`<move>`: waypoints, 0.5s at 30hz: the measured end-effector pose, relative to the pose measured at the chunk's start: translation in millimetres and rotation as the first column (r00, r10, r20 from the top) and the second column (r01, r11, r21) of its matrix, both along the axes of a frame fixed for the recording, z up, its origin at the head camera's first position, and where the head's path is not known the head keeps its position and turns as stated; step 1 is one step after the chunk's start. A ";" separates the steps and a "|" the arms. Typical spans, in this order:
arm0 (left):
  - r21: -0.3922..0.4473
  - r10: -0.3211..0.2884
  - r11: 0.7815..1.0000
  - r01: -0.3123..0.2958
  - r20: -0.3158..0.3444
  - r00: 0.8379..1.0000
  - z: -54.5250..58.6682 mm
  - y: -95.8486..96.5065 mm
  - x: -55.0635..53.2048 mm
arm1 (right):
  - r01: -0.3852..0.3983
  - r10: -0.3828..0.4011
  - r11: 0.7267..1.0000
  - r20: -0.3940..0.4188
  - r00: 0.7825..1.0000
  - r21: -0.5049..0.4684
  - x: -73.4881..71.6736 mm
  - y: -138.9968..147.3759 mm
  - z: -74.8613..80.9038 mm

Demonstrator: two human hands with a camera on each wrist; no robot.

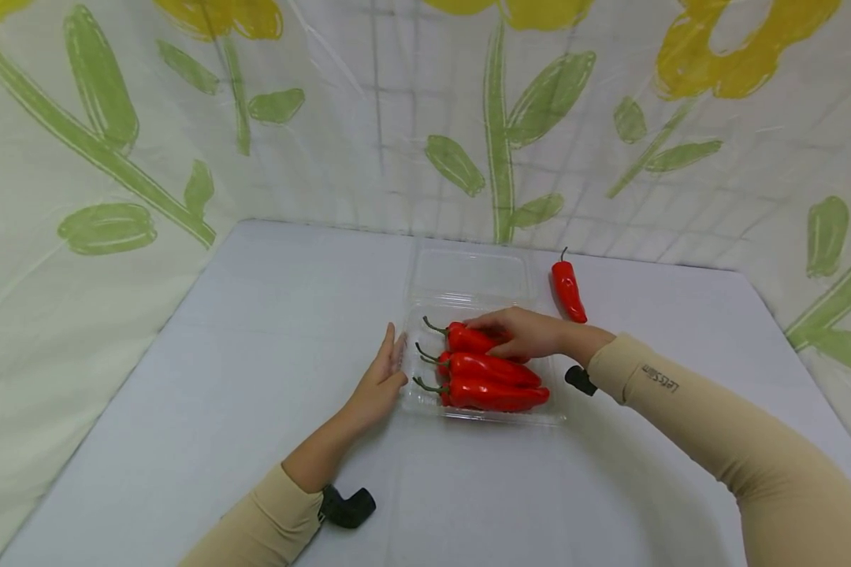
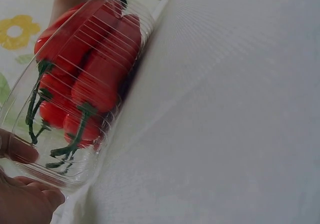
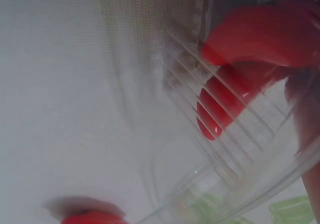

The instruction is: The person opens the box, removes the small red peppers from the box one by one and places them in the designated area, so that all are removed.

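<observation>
A clear plastic clamshell box (image 1: pixel 492 419) lies with several long red peppers (image 1: pixel 499 394) side by side in it, green stems pointing left. My right hand (image 1: pixel 525 332) reaches into the box from the right and grips the rearmost pepper (image 1: pixel 466 339), partly covering it. At the box's left wall, my left hand (image 1: pixel 377 386) has its fingers extended along the side and its thumb by the rim. In the left wrist view, the peppers (image 2: pixel 102 86) show through the ribbed wall, with left fingertips (image 2: pixel 50 196) close against the box's end.
One more red pepper (image 1: pixel 567 290) lies on the white table (image 1: pixel 291 315), behind and right of the box. The box's clear lid (image 1: pixel 471 273) is folded back flat. A curtain with printed flowers (image 1: pixel 340 118) hangs behind the table.
</observation>
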State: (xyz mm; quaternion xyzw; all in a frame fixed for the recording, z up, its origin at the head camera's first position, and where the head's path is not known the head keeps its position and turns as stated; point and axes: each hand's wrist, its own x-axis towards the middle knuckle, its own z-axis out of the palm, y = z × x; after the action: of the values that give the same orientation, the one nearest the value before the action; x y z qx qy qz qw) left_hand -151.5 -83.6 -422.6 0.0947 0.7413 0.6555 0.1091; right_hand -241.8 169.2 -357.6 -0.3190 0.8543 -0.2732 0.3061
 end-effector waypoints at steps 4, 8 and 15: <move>-0.013 -0.001 1.000 0.001 0.002 1.000 0.3 -0.1 0.0 | 0.011 -0.011 0.999 -0.010 1.000 -0.043 0.7 1.9 -3.7; -0.018 0.003 1.000 -0.003 0.004 1.000 1.1 0.2 0.1 | 0.003 -0.007 0.995 -0.035 0.999 -0.103 2.7 2.6 -6.5; -0.008 0.005 1.000 -0.005 0.002 1.000 1.5 0.8 -0.1 | 0.019 -0.026 0.987 -0.044 0.999 -0.162 6.0 1.9 -6.0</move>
State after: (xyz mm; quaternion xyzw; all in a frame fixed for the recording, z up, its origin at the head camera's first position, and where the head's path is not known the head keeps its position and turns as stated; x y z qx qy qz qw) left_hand -151.6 -82.8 -421.1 0.0915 0.7439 0.6530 0.1087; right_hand -235.8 171.1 -363.6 -0.3394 0.8397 -0.3376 0.2563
